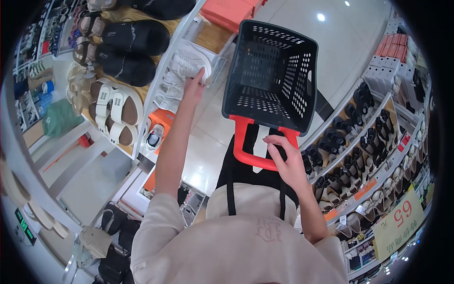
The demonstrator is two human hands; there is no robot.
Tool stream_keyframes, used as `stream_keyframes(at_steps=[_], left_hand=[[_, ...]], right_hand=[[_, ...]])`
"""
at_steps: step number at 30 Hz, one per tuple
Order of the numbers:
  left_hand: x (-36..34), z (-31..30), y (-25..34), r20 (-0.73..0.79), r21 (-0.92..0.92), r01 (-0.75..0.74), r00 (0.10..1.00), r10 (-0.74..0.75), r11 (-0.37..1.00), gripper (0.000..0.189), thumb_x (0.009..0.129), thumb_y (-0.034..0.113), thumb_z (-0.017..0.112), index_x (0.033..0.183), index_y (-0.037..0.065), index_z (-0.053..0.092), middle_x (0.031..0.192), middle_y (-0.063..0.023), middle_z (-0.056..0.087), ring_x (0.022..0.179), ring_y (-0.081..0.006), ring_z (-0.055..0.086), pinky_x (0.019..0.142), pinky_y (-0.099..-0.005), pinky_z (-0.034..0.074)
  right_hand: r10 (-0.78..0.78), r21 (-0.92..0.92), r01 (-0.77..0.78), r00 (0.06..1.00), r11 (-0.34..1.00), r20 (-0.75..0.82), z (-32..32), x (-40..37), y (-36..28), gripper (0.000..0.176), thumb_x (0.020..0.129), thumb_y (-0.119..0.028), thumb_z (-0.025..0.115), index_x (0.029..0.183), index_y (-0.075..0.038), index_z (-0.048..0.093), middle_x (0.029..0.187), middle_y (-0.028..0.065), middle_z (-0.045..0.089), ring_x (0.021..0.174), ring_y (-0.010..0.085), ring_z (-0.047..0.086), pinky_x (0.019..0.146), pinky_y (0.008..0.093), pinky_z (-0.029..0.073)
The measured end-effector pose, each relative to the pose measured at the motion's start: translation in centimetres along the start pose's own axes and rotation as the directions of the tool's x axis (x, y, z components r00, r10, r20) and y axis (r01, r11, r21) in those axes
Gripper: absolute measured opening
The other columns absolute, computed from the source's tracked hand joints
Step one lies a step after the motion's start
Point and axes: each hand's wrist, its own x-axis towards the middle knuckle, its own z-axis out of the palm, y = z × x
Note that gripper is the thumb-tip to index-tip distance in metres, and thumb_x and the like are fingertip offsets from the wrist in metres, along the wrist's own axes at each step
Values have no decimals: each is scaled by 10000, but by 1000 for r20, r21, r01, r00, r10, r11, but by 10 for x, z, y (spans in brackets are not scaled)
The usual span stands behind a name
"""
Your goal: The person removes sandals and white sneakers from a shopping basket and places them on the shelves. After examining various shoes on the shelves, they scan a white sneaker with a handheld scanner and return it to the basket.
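Note:
My left hand [195,85] reaches to a white shoe [191,59] on the shelf at the upper left. Its fingers touch the shoe's near end and are partly hidden by it. More white shoes [170,90] sit just below and left of it. My right hand [285,158] is beside the red handle [250,158] of a dark shopping basket [269,71], thumb and fingers apart over the handle's right side. The basket looks empty inside, with perforated walls.
Black slippers [135,38] and white sandals [116,111] lie on a shelf at the left. Red boxes [227,14] stand behind the white shoes. Racks of shoes [350,151] curve along the right, with a yellow price sign [399,222]. Black bags [116,255] are at the lower left.

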Motion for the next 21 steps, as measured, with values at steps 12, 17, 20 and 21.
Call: stream_keyframes(at_steps=[12, 17, 20, 21], left_hand=[[-343, 73, 46, 637, 161, 173, 733, -237, 972, 816, 903, 207, 777, 1544, -29, 331, 1462, -135, 531, 1375, -249, 512, 1164, -407, 397], [-419, 130, 66, 663, 420, -243, 740, -113, 874, 853, 866, 342, 823, 1509, -18, 392, 1407, -148, 582, 1312, -272, 570, 1102, -415, 438], [-436, 144, 91, 665, 643, -510, 741, -87, 571, 815, 857, 345, 835, 1473, -15, 441, 1362, -162, 601, 1290, -282, 579, 1078, -410, 445], [-438, 142, 95, 656, 711, -566, 747, -105, 417, 805, 845, 327, 849, 1460, -13, 457, 1337, -164, 610, 1290, -283, 570, 1083, -407, 432]], right_hand=[[-31, 605, -13, 998, 796, 62, -18, -19, -52, 916, 1003, -356, 667, 1652, -101, 73, 1659, 247, 249, 1553, 343, 252, 1223, 490, 268], [195, 862, -116, 981, 494, 20, -33, -43, -72, 734, 1013, -516, 546, 1508, 11, 419, 1440, 180, 563, 1287, 259, 586, 1085, 382, 470], [173, 977, -95, 983, 189, 62, -49, -49, -72, 631, 1015, -449, 520, 1441, 16, 506, 1331, 180, 657, 1141, 259, 690, 1029, 407, 547], [172, 977, -90, 984, 191, 57, -51, -51, -73, 631, 1015, -449, 520, 1441, 16, 506, 1331, 180, 657, 1141, 259, 690, 1029, 407, 547]])
